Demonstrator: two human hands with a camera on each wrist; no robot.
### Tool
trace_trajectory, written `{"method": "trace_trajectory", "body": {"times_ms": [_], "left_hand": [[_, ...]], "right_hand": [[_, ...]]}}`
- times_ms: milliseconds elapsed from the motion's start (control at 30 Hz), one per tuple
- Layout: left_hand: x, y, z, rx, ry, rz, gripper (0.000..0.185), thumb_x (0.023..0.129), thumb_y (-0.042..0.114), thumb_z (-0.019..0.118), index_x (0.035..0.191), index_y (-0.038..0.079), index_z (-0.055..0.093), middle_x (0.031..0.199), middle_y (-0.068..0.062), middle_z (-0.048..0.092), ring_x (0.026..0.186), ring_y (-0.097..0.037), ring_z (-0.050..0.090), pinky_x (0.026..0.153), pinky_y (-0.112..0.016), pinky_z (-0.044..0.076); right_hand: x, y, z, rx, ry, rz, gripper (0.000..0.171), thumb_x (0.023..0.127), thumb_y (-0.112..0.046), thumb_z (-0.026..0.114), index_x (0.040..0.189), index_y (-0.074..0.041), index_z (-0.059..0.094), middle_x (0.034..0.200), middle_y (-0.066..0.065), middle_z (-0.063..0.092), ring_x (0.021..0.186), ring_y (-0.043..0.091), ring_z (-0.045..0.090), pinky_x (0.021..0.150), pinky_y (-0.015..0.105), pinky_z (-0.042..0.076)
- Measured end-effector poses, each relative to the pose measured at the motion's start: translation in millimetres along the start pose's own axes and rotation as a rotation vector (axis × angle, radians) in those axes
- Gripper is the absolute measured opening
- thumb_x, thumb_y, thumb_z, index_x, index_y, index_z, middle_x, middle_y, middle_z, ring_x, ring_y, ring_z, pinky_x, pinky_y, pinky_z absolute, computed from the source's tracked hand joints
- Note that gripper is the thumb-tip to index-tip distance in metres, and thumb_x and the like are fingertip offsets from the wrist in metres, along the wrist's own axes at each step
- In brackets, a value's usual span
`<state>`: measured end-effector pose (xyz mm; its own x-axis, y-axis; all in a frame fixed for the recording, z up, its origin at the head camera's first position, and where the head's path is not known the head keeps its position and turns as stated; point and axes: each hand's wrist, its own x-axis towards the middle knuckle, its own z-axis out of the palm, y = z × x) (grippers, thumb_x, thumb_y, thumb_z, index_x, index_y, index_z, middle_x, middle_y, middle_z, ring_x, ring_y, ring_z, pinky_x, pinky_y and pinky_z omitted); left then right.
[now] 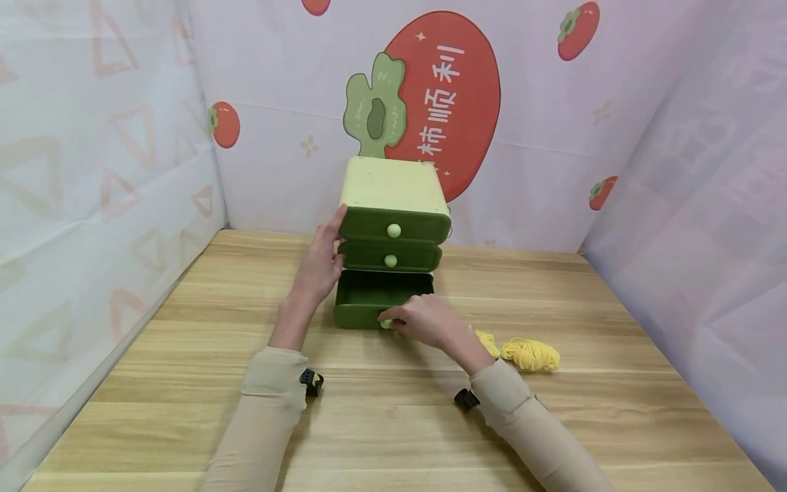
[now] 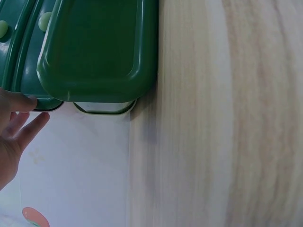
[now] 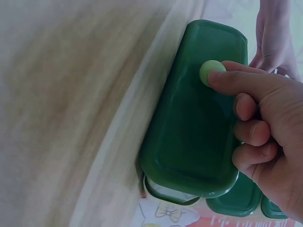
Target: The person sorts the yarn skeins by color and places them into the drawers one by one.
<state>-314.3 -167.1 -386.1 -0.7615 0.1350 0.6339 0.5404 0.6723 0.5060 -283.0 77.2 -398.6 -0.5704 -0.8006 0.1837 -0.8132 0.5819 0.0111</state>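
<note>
Dark green plastic bottom drawer (image 1: 375, 301) pulled out from small cream three-drawer plastic cabinet (image 1: 393, 184), standing mid-worktop near back wall. Right hand (image 1: 424, 321) at drawer front, fingers (image 3: 236, 80) curled, pinching pale green round knob (image 3: 209, 72). Left hand (image 1: 320, 263) flat against cabinet's left side, fingers (image 2: 21, 101) straight, touching upper two closed green drawers (image 1: 391, 240); grip there apart, only bracing. Loose yellow yarn bundle (image 1: 530, 354) lying on light wood-grain worktop (image 1: 615, 342), just right of right wrist, apart from drawer. Pale printed backdrop with red persimmon graphic (image 1: 455, 96) behind cabinet.
</note>
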Motion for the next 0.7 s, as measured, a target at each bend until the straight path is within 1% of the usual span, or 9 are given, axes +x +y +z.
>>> {"method": "trace_trajectory", "body": {"times_ms": [100,300,400,533,633,700], "left_hand": [[-0.2,0.8,-0.4,0.006,-0.001,-0.007,0.098,0.088,-0.019,0.053,0.160,0.033,0.012,0.131,-0.022,0.047,0.107,-0.036,0.056,0.070,-0.038,0.051],[-0.2,0.8,-0.3,0.018,-0.006,-0.025,0.098,0.089,-0.018,0.054,0.160,0.034,0.012,0.130,-0.020,0.053,0.112,-0.036,0.057,0.082,-0.045,0.053],[-0.6,0.5,-0.1,0.016,0.006,-0.014,0.098,0.088,-0.019,0.055,0.160,0.033,0.013,0.129,-0.020,0.055,0.112,-0.036,0.057,0.084,-0.047,0.053],[-0.5,-0.7,1.0,0.019,0.024,-0.001,0.100,0.086,-0.020,0.056,0.160,0.032,0.013,0.126,-0.021,0.057,0.110,-0.037,0.057,0.082,-0.047,0.053],[-0.5,-1.2,1.5,0.019,0.029,0.001,0.100,0.086,-0.020,0.056,0.160,0.032,0.014,0.126,-0.021,0.057,0.109,-0.036,0.057,0.082,-0.047,0.053],[-0.5,-1.3,1.5,0.019,0.031,0.001,0.099,0.086,-0.019,0.056,0.160,0.033,0.014,0.125,-0.021,0.057,0.109,-0.035,0.057,0.082,-0.047,0.053]], "right_hand": [[-3,-3,-1,-0.012,0.007,0.010,0.021,0.090,-0.020,0.074,0.108,-0.030,0.077,0.066,-0.009,0.067,0.050,0.002,0.044,0.042,0.019,0.030],[-7,-5,-4,-0.020,0.015,0.006,0.022,0.089,-0.020,0.073,0.109,-0.029,0.076,0.062,-0.008,0.063,0.048,0.003,0.043,0.042,0.020,0.028],[-10,-5,-9,0.010,0.011,-0.005,0.020,0.090,-0.021,0.073,0.109,-0.028,0.076,0.070,-0.008,0.069,0.052,0.004,0.050,0.045,0.020,0.033],[-16,-3,-17,0.037,-0.006,0.007,0.015,0.091,-0.023,0.072,0.105,-0.027,0.076,0.086,-0.009,0.075,0.064,0.007,0.062,0.051,0.024,0.043],[-21,0,-21,0.023,-0.007,0.019,0.014,0.092,-0.025,0.071,0.104,-0.027,0.077,0.089,-0.011,0.076,0.068,0.007,0.065,0.054,0.027,0.047],[-26,3,-23,0.020,-0.008,0.025,0.014,0.092,-0.027,0.071,0.105,-0.027,0.077,0.087,-0.011,0.076,0.066,0.006,0.064,0.056,0.027,0.048]]}}
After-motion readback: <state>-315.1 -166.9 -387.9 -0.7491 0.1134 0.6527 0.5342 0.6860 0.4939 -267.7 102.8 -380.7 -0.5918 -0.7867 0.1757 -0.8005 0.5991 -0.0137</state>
